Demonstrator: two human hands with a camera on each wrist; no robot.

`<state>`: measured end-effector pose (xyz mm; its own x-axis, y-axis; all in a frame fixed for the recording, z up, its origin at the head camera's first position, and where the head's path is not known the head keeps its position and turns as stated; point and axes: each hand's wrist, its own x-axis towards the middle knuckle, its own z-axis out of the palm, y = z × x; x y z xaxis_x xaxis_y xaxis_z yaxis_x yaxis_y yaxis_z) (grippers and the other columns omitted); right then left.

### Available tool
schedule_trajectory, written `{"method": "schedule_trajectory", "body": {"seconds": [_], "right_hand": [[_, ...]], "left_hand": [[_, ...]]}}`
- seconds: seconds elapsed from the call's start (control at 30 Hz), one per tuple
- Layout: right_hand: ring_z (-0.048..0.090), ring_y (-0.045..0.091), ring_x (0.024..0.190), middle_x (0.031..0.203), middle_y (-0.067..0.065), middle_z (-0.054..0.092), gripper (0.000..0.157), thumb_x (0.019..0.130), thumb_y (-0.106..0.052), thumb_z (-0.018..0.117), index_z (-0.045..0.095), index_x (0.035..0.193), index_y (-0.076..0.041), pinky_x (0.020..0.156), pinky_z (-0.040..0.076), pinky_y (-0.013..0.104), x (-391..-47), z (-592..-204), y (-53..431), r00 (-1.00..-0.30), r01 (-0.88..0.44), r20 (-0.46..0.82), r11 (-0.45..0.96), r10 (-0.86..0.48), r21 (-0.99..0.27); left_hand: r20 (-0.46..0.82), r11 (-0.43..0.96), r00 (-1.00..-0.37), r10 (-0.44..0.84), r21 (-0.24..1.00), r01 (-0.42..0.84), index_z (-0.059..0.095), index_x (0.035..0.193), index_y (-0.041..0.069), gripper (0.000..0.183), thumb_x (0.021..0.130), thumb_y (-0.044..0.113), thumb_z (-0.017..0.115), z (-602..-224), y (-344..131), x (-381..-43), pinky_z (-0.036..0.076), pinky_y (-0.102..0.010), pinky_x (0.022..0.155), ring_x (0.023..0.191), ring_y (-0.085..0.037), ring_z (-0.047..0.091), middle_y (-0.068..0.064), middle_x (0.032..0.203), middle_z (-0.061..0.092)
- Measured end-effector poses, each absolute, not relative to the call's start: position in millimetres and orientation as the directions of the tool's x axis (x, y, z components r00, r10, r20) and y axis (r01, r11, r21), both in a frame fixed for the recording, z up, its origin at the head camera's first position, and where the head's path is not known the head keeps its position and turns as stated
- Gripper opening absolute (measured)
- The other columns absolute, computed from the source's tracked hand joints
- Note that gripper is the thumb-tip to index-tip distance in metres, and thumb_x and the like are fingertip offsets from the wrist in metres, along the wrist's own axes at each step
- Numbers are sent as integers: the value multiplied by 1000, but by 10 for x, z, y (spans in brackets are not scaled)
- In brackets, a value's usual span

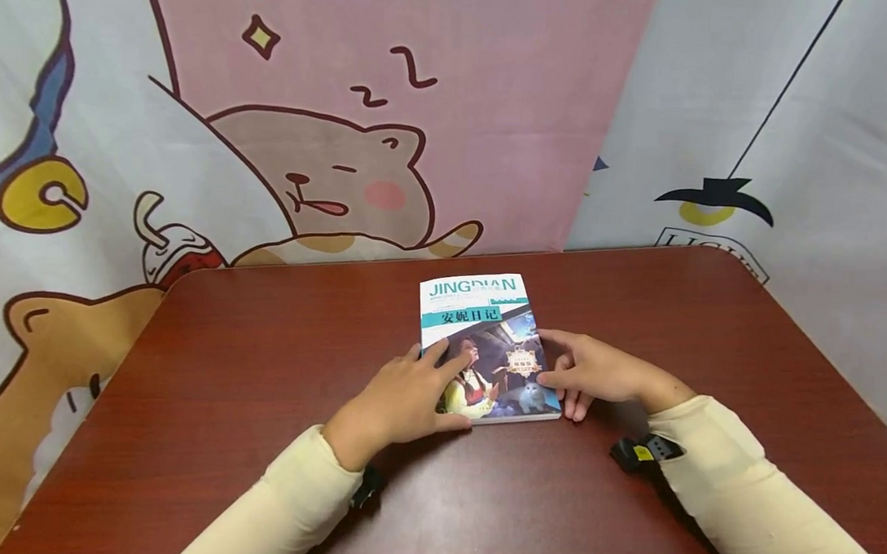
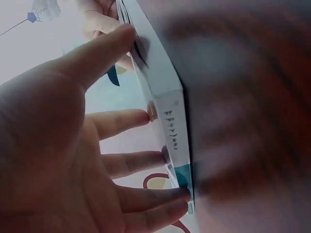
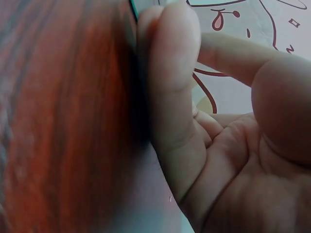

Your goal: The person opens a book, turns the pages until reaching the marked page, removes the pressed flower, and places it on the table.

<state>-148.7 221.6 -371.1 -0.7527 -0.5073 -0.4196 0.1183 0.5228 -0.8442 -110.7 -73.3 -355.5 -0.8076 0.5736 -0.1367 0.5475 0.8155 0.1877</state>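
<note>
A book point(image 1: 485, 344) with a white, teal and dark illustrated cover lies face up on the brown table. My left hand point(image 1: 403, 394) rests at its left side with fingers spread, and two fingertips reach over the cover. In the left wrist view, that thumb touches the bottom edge of the book point(image 2: 167, 82) and the other fingertips meet its spine side. At the right edge, my right hand point(image 1: 602, 368) pinches the book, the thumb on the cover and curled fingers beside the edge. The right wrist view mostly shows the bent fingers point(image 3: 172, 92), with the book nearly hidden.
The reddish-brown table point(image 1: 265, 344) extends around the book on all sides. Behind it hangs a cloth point(image 1: 538, 85) printed with cartoon animals. A dark strap device point(image 1: 643, 453) sits under the right sleeve, close to the tabletop.
</note>
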Motion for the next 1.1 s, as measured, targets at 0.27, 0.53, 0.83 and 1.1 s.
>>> {"method": "schedule_trajectory", "body": {"seconds": [0.27, 0.53, 0.83, 1.1], "right_hand": [[68, 21, 53, 76, 13, 62, 86, 97, -19, 66, 9, 160, -6, 56, 60, 46, -1483, -3771, 2224, -747, 148, -432, 507, -506, -849], [69, 22, 55, 74, 12, 62, 88, 96, -18, 67, 8, 159, -4, 57, 60, 45, -1509, -3777, 2248, -751, 149, -421, 491, -508, -859], [71, 25, 60, 75, 12, 64, 89, 95, -18, 68, 9, 160, -5, 59, 60, 43, -1553, -3782, 2263, -746, 159, -419, 472, -518, -867], [72, 25, 61, 76, 12, 63, 88, 95, -18, 69, 10, 160, -8, 59, 61, 42, -1556, -3825, 2276, -749, 195, -432, 456, -502, -868]], "left_hand": [[-155, 817, -810, 566, 233, 527, 37, 155, 31, 86, 83, 68, 66, -3564, -766, -1091, 43, -61, 106, 137, -49, 45, -14, 160, 36], [-153, 807, -799, 582, 236, 542, 36, 156, 31, 88, 83, 65, 69, -3549, -767, -1114, 43, -62, 105, 138, -48, 44, -14, 161, 34], [-173, 799, -791, 587, 284, 531, 32, 157, 30, 87, 85, 61, 70, -3551, -807, -1148, 47, -60, 101, 142, -47, 38, -15, 163, 30], [-203, 794, -782, 590, 322, 516, 27, 159, 32, 88, 86, 59, 69, -3570, -821, -1155, 46, -61, 103, 147, -47, 30, -13, 166, 22]]}}
